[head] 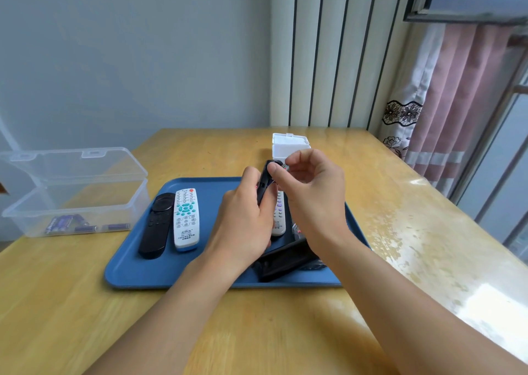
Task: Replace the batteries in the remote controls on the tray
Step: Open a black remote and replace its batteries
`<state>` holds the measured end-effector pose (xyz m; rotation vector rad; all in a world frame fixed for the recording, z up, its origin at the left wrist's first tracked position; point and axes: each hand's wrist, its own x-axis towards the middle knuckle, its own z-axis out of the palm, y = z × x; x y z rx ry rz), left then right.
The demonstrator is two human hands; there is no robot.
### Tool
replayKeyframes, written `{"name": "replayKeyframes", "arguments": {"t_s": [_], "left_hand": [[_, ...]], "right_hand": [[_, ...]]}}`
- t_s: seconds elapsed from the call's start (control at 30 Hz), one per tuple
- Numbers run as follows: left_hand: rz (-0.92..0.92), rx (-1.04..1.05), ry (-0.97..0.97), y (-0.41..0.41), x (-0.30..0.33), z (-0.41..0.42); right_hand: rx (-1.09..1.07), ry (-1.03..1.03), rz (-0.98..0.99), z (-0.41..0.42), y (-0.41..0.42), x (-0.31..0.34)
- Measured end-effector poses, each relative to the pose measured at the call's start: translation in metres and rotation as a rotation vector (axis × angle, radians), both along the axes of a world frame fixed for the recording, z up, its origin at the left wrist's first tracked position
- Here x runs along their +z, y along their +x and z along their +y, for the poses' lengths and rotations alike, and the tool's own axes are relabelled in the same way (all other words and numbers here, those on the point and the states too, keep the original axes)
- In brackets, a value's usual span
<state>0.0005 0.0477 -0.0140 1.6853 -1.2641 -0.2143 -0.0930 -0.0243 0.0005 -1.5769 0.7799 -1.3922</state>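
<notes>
1. Leftmost, at nine o'clock on the wooden counter [285, 317]: clear plastic box [75, 203], lid hinged open, purple batteries [61, 223] lying on its bottom.
2. Next, blue tray [137, 269] at centre, with a black remote [156, 225] and a white remote [186, 219] side by side on its nine o'clock part, both face up.
3. Above tray centre: left hand [245, 217], fingers curled round a raised black remote [264, 184], tilted up toward twelve o'clock.
4. Just right of that: right hand [311, 186], thumb and fingertips pinched at the upper end of the held remote, on something small; cannot tell what it is.
5. Under the hands: second white remote [278, 217], partly hidden, on the tray.
6. At five o'clock on the tray: dark remotes or covers [285, 263] stacked at an angle, mostly hidden by the right wrist.
7. Beyond the hands at twelve o'clock: small white box [290, 146], lid up.
8. Far right: pink curtain [445, 103] beside a window.
</notes>
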Motion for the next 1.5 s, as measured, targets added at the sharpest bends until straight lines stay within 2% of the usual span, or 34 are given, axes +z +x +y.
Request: {"name": "replayKeyframes", "arguments": {"t_s": [0.1,0.23,0.3,0.33,0.37,0.4,0.43,0.5,0.53,0.57,0.6,0.77,0.93,1.33,1.5], "left_hand": [[0.119,-0.024,0.003,-0.003,0.004,0.001],[0.525,-0.107,0.033,-0.003,0.013,-0.001],[0.7,-0.167,0.046,0.002,0.018,0.0],[0.759,-0.194,0.057,0.005,0.019,0.001],[0.794,-0.218,0.078,0.007,0.02,0.003],[0.809,-0.236,0.106,0.01,0.021,0.004],[0.807,-0.245,0.129,0.011,0.021,0.005],[0.771,-0.244,0.147,0.013,0.022,0.007],[0.741,-0.244,0.146,0.013,0.022,0.008],[0.707,-0.249,0.145,0.014,0.022,0.008],[0.67,-0.254,0.149,0.014,0.022,0.008],[0.486,-0.236,0.201,0.012,0.019,0.007],[0.339,-0.186,0.212,0.011,0.018,0.008],[0.151,-0.155,0.211,0.01,0.018,0.008],[0.172,-0.13,0.178,0.01,0.019,0.007]], "right_hand": [[0.182,0.254,-0.223,-0.003,-0.002,0.002],[0.457,0.841,-0.696,-0.019,-0.011,0.01],[0.547,1.017,-0.769,-0.026,-0.016,0.011],[0.567,1.062,-0.735,-0.027,-0.017,0.011],[0.555,1.045,-0.641,-0.026,-0.017,0.012],[0.503,0.942,-0.479,-0.025,-0.017,0.013],[0.4,0.742,-0.248,-0.024,-0.018,0.015],[0.124,0.127,0.256,-0.019,-0.02,0.018],[0.013,-0.158,0.419,-0.017,-0.021,0.02],[-0.04,-0.343,0.507,-0.015,-0.022,0.021],[-0.053,-0.43,0.55,-0.014,-0.024,0.022],[-0.033,-0.548,0.703,-0.018,-0.031,0.023],[-0.004,-0.582,0.753,-0.018,-0.034,0.023],[-0.035,-0.641,0.818,-0.019,-0.032,0.026],[-0.065,-0.664,0.819,-0.016,-0.028,0.021]]}}
